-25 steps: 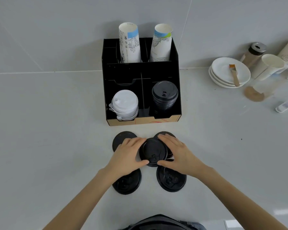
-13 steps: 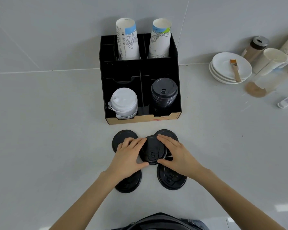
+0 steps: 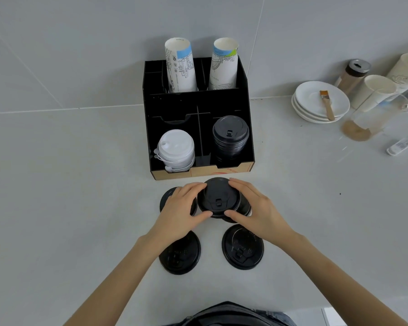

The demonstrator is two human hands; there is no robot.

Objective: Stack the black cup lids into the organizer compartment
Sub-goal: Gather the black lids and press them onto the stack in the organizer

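Observation:
A black cup lid is held between my left hand and my right hand, lifted just in front of the black organizer. More black lids lie on the counter: one near left, one near right, one partly hidden under my left hand, and one under the held lid and my right hand. The organizer's front right compartment holds a stack of black lids. Its front left compartment holds white lids.
Two printed paper cup stacks stand in the organizer's back row. At the right are stacked white saucers with a small brush, a shaker jar, paper cups and a glass. A tiled wall is behind.
Both hands have lifted the centre black lid off the counter and moved it toward the organizer's front edge. The other lids stay where they were.

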